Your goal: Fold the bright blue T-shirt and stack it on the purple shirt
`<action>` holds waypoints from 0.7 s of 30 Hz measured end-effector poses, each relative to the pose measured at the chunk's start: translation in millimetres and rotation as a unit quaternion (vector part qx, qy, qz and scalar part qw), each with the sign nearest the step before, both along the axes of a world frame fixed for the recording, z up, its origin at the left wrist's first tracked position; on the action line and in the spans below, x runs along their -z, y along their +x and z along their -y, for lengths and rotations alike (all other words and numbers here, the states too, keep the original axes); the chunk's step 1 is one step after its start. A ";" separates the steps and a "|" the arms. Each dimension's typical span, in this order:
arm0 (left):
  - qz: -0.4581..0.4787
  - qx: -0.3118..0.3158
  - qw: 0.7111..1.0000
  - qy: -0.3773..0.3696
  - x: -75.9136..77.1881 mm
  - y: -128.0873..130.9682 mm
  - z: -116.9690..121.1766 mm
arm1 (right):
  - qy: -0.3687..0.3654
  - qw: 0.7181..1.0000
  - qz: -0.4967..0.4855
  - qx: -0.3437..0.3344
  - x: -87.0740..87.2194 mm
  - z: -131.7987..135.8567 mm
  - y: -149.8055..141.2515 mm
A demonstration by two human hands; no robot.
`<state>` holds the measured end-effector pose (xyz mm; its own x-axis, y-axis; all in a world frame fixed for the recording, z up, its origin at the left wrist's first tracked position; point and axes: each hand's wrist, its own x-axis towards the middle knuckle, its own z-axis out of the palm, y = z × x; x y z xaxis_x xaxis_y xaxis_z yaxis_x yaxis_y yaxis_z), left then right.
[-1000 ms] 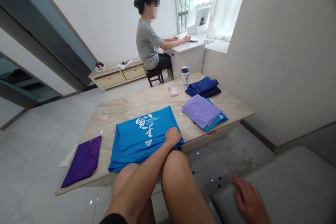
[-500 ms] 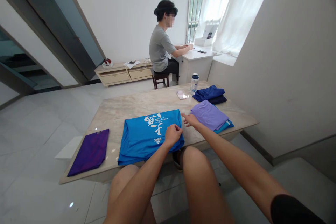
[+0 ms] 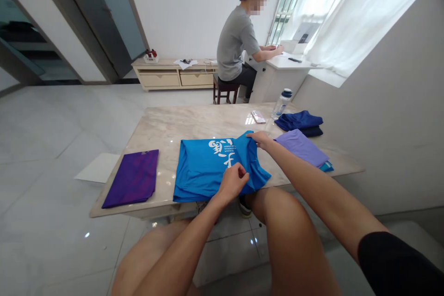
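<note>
A blue T-shirt with white lettering lies partly folded on the marble-topped table in front of me. My right hand is closed on its far right corner, where the cloth is lifted and creased. Over the near right part of the shirt, my left hand has its fingers curled in a pinch at the cloth; the fingertips' exact hold is partly hidden. The shirt's right side spreads out in loose wrinkles between and beyond my hands.
On the table, a folded purple garment lies left. To the right are a lilac garment over a blue one, dark blue clothes, a water bottle and a phone. A person sits at a white desk.
My right hand has moved from beside the shirt onto its far right corner and grasped it. The shirt's right side has become raised and spread rightward. The view has shifted.
</note>
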<state>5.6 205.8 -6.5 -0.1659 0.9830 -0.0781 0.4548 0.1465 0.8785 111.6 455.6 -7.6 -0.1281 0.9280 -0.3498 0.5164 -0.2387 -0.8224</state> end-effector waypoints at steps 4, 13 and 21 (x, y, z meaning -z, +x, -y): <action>0.033 0.007 0.999 0.000 17.5 -14.9 18.8 | -0.017 0.998 0.068 0.001 -1.6 6.4 0.0; 0.024 0.022 0.999 -0.021 27.5 -26.5 9.1 | -0.030 0.962 0.232 -0.143 -2.1 37.8 55.7; -0.006 -0.007 0.998 -0.059 23.5 1.4 -12.0 | 0.054 0.962 0.208 -0.170 24.9 107.0 112.1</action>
